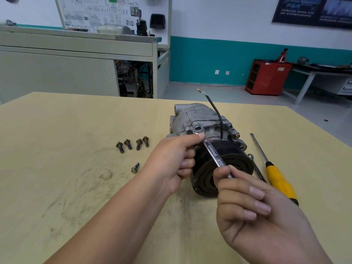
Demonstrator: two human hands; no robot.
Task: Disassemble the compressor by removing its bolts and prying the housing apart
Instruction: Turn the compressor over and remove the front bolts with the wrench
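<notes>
- The compressor point(202, 119) lies on the desk point(76, 187), its black pulley point(207, 174) toward the person.
- A wrench point(212, 152) slants up over the pulley, and its head sits on a bolt point(197, 128) atop the compressor housing.
- The left hand point(171, 161) holds the wrench just below that head, with its fingers point(198, 137) curled against the compressor's left side.
- The right hand point(247, 202) pinches the wrench's lower end in front of the pulley, fingers curled.
- Five loose bolts point(133, 144) lie left of the compressor.
- A yellow-handled screwdriver point(276, 176) lies right of the compressor.
</notes>
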